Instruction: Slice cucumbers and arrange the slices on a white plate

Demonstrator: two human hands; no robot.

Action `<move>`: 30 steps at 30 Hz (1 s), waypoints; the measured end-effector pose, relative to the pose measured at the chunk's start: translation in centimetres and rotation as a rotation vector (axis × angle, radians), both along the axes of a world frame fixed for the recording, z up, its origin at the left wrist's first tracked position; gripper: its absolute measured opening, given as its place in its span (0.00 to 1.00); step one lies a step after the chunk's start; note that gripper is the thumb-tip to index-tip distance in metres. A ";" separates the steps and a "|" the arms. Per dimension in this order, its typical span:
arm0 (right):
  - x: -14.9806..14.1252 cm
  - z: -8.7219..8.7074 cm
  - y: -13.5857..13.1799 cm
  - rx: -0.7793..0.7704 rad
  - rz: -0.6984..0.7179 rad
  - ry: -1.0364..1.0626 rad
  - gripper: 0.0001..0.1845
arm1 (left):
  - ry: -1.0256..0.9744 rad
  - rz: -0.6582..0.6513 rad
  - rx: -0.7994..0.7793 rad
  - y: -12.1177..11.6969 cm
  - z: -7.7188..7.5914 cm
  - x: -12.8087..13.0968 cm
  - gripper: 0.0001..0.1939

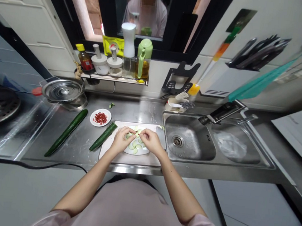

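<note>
A white plate (139, 153) with several pale green cucumber slices (136, 147) laid on it, some in curved rows, rests on a white cutting board (116, 157). Over the plate's far half, my left hand (122, 138) and my right hand (150, 140) meet with thumbs and forefingers pinched. A thin cucumber slice appears between their fingertips, partly covered by them. Left of the board lies a cut cucumber (103, 136), its end touching the board's edge. A grey blade (160, 131) shows behind my right hand; its handle is hidden.
A small plate of red bits (100, 117), a whole cucumber (66, 133) and a lidded steel pot (66, 93) stand to the left. The double sink (191, 139) is at the right, under a black faucet (222, 112). A condiment rack (114, 78) hangs behind.
</note>
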State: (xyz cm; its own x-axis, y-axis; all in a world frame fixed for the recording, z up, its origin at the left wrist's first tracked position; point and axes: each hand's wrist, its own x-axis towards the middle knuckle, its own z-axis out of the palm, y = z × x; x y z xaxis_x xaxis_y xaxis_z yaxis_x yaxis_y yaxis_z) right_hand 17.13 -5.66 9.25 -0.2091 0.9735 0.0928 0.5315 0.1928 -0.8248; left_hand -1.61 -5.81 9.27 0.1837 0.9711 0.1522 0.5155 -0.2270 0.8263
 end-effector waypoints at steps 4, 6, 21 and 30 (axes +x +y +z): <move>0.7 -2.2 -0.5 -0.066 -0.044 -0.020 0.10 | 0.055 0.065 -0.038 -0.4 -2.1 -1.0 0.06; 1.1 -3.1 -0.8 -0.093 -0.066 -0.034 0.10 | 0.091 0.100 -0.053 -0.6 -2.9 -1.6 0.05; 3.2 -6.4 -3.4 -0.227 -0.189 -0.155 0.10 | 0.263 0.161 -0.181 -2.9 -6.9 -3.1 0.07; -1.2 -6.6 -2.2 -0.338 0.041 -0.512 0.11 | 0.473 0.086 -0.237 -2.7 -7.3 -0.4 0.08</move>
